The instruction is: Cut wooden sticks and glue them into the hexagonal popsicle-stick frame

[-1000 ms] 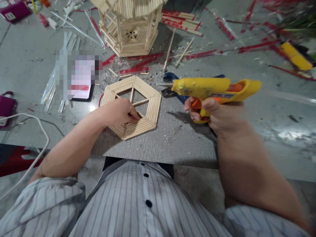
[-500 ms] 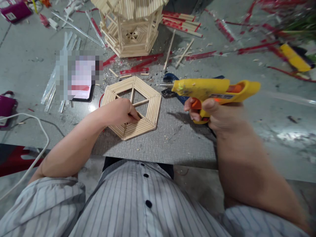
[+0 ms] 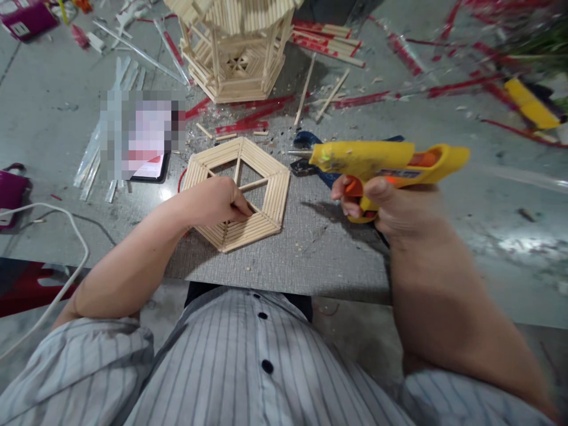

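Note:
A flat hexagonal frame of pale wooden sticks (image 3: 276, 198) lies on the table in front of me, with thin spokes crossing its open middle. My left hand (image 3: 217, 201) reaches over it, thumb and fingers pinched together on its near inner edge. The hand covers part of the spokes, and whether a loose piece is also in the pinch is hidden. In my right hand (image 3: 384, 204) is a yellow hot glue gun (image 3: 364, 157), with fingers around the grip and by the orange trigger. Its metal nozzle points left, to the right of the frame and apart from it.
A stick-built model pavilion (image 3: 242, 65) stands at the back. Clear glue sticks (image 3: 110, 118) lie beside a phone (image 3: 151, 139) at left. Blue-handled pliers (image 3: 306, 139) rest behind the nozzle. Red wrappers (image 3: 257, 112) and loose sticks (image 3: 332, 94) litter the table. A white cable (image 3: 82, 248) crosses at left.
Almost nothing differs. The glue gun has shifted very slightly to the right; my left hand and the frame stay in place.

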The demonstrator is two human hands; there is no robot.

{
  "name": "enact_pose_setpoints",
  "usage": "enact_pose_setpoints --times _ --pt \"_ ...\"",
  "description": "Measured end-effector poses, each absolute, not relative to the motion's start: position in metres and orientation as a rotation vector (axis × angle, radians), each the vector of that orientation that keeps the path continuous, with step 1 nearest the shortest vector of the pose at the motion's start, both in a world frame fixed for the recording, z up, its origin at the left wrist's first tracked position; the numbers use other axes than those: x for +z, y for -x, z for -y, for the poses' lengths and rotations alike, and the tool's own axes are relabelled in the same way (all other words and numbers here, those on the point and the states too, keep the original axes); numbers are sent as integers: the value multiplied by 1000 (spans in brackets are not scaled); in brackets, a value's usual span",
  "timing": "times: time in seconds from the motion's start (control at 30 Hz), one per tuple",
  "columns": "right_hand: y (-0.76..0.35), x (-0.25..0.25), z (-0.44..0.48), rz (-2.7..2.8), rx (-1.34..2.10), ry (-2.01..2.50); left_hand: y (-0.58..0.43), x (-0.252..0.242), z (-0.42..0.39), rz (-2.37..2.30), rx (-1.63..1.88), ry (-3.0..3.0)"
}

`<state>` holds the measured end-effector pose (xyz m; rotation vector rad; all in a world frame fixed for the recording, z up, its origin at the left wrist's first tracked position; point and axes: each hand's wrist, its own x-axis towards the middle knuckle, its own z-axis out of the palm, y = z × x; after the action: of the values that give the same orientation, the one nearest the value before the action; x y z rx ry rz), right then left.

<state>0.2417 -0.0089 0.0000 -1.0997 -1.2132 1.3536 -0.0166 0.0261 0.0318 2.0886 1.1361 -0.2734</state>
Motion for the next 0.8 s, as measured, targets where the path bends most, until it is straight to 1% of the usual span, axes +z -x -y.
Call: enact_pose_setpoints --times 0.33,0.8 --pt "-240 2 9 1162 1391 1116 19 27 -29 -1106 -232 -2056" --pt "-240 0 9 1207 1353 1126 18 26 -26 -1150 -211 -2097"
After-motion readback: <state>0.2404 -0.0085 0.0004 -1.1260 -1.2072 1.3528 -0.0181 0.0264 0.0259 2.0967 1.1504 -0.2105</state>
